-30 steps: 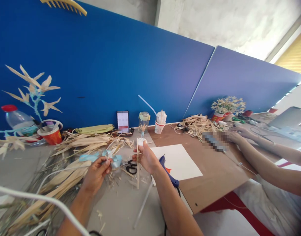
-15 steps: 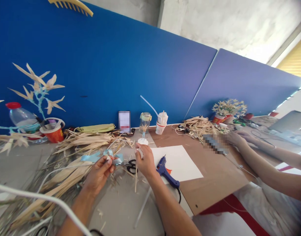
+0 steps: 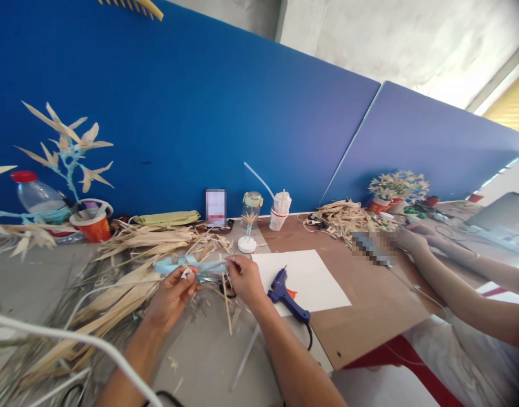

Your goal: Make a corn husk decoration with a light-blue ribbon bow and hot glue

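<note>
My left hand (image 3: pixel 174 294) is closed in a pinch on a small whitish piece (image 3: pixel 187 273), perhaps husk, with a light blue ribbon (image 3: pixel 212 265) running out from beside it. The fingertips of my right hand (image 3: pixel 245 278) pinch that ribbon, which is stretched between both hands. A thin pale stick (image 3: pixel 226 302) slants below my right hand; I cannot tell whether the hand also holds it. Black-handled scissors (image 3: pixel 228 290) lie partly hidden beneath. Just beyond stands a small husk flower (image 3: pixel 249 220) on a round white base (image 3: pixel 247 244).
A blue glue gun (image 3: pixel 287 297) lies on white paper (image 3: pixel 322 282) at right. Dry husks (image 3: pixel 127 294) cover the left side. A red cup (image 3: pixel 94 226), a phone (image 3: pixel 216 208) and a white cup (image 3: pixel 278 219) stand along the back. Another person's arms (image 3: pixel 449 271) rest at right.
My right hand has come back from near the white base and now grips the ribbon, pulling it out straighter. The pale stick has shifted left. My left hand stays nearly in place.
</note>
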The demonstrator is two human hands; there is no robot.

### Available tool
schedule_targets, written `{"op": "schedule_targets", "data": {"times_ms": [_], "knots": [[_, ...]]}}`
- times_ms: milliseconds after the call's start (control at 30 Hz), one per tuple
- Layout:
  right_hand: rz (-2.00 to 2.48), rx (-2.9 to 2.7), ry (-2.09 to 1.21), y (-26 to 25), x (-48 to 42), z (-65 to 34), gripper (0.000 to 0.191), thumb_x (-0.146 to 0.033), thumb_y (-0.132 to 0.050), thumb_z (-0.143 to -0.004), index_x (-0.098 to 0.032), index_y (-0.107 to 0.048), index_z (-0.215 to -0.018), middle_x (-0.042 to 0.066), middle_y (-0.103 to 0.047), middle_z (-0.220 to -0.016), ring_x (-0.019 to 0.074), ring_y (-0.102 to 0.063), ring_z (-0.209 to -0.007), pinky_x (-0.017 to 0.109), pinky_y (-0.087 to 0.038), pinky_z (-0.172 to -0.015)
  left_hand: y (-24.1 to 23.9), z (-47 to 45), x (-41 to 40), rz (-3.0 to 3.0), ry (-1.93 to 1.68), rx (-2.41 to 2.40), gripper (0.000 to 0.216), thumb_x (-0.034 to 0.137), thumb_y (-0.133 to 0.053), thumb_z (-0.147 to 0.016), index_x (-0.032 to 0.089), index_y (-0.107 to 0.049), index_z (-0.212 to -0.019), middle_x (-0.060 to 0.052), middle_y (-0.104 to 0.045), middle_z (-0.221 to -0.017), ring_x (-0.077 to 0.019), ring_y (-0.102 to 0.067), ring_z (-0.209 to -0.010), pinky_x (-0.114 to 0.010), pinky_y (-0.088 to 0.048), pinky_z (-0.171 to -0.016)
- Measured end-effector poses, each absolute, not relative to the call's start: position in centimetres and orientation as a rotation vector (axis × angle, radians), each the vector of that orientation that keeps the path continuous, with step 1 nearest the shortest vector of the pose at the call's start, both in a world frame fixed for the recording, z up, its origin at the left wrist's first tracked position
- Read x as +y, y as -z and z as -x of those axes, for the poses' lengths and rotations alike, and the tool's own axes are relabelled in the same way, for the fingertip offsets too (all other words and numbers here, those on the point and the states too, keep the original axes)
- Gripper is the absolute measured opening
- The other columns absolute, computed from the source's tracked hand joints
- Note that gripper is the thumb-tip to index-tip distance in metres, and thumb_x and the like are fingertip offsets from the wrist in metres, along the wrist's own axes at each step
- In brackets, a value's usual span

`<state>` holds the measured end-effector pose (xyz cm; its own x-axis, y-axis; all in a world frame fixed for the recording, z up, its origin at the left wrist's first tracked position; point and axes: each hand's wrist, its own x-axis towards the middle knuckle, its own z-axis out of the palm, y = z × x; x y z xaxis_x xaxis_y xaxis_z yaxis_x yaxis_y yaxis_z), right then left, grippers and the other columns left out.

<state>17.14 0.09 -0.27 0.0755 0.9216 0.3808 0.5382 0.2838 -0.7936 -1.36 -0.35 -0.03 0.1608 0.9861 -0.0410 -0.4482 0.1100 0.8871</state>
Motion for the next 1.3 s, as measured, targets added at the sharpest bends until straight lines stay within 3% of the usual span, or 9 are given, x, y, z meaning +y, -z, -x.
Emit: {"op": "schedule_targets", "data": {"times_ms": [167, 333, 400, 600, 767, 933, 1067, 1300], "knots": [[1.553, -1.385, -0.333, 1.1, 1.4, -18.6, 0.03, -0.02, -0.051, -0.082, -0.013, -0.068, -0.105, 0.015, -0.067, -0.102, 0.0256, -0.063, -0.096, 0.038, -0.048, -0.09, 0.0, 1.2, -0.3, -0.993, -1.138, 0.938, 0.028, 0.038, -0.08, -0.065, 0.015, -0.068, -0.076, -0.003, -0.07, -0.077, -0.0014, -0.035, -0.042, -0.024, -0.045, -0.056], [1.593, -1.444, -0.335, 1.8, 1.3, -18.3, 0.045, -0.019, -0.055, -0.079, -0.01, -0.058, -0.124, 0.022, -0.052, -0.124, 0.0291, -0.057, -0.108, 0.042, -0.046, -0.091, 0.4, 1.1, -0.2, -1.095, -1.042, 0.962, 0.032, 0.042, -0.079, -0.065, 0.015, -0.063, -0.071, -0.005, -0.067, -0.062, -0.0073, -0.045, -0.045, -0.019, -0.025, -0.041], [1.669, -1.506, -0.306, 1.5, 1.0, -18.2, 0.046, -0.021, -0.058, -0.078, -0.012, -0.059, -0.124, 0.022, -0.05, -0.128, 0.0319, -0.055, -0.109, 0.045, -0.043, -0.092, 0.4, 1.1, -0.2, -1.083, -1.073, 0.974, 0.034, 0.043, -0.081, -0.063, 0.016, -0.061, -0.071, -0.004, -0.066, -0.06, -0.009, -0.048, -0.048, -0.018, -0.025, -0.041], [1.659, -1.353, -0.038, -0.1, 0.1, -18.6, 0.035, -0.017, -0.051, -0.081, -0.02, -0.064, -0.113, 0.013, -0.06, -0.113, 0.0305, -0.05, -0.108, 0.046, -0.034, -0.09, 0.2, 0.9, -0.1, -0.999, -1.196, 1.018, 0.038, 0.043, -0.083, -0.057, 0.016, -0.059, -0.071, -0.001, -0.063, -0.057, -0.0091, -0.049, -0.048, -0.018, -0.028, -0.041], [1.549, -1.281, -0.135, -0.1, 0.3, -18.9, 0.022, -0.024, -0.046, -0.088, -0.02, -0.067, -0.09, 0.006, -0.067, -0.085, 0.0245, -0.056, -0.091, 0.043, -0.029, -0.092, 0.5, 1.2, 0.3, -1.003, -1.382, 1.001, 0.035, 0.041, -0.081, -0.061, 0.016, -0.058, -0.07, 0.002, -0.061, -0.055, -0.0045, -0.038, -0.041, -0.017, -0.027, -0.04], [1.527, -1.2, -0.086, -0.1, 0.5, -19.0, 0.027, -0.03, -0.044, -0.09, -0.019, -0.063, -0.105, 0.01, -0.067, -0.1, 0.0258, -0.056, -0.1, 0.042, -0.029, -0.094, 0.7, 1.4, 0.6, -0.95, -1.524, 0.986, 0.029, 0.037, -0.08, -0.066, 0.017, -0.062, -0.075, 0.003, -0.062, -0.058, -0.0047, -0.041, -0.043, -0.018, -0.028, -0.041], [1.473, -1.275, -0.15, 0.2, 0.6, -18.8, 0.026, -0.03, -0.041, -0.092, -0.02, -0.065, -0.094, 0.008, -0.069, -0.09, 0.0234, -0.06, -0.091, 0.042, -0.032, -0.094, 0.7, 1.5, 0.7, -0.876, -1.606, 0.935, 0.026, 0.033, -0.081, -0.064, 0.019, -0.063, -0.077, 0.002, -0.063, -0.062, -0.0071, -0.046, -0.049, -0.018, -0.031, -0.044], [1.459, -1.363, -0.156, 1.4, 1.1, -18.3, 0.023, -0.022, -0.049, -0.084, -0.019, -0.063, -0.102, 0.012, -0.064, -0.107, 0.0252, -0.056, -0.106, 0.042, -0.036, -0.095, 0.7, 1.6, 1.0, -0.805, -1.692, 0.937, 0.029, 0.034, -0.083, -0.059, 0.019, -0.063, -0.075, 0.002, -0.064, -0.066, -0.0129, -0.057, -0.065, -0.025, -0.045, -0.063]]}}
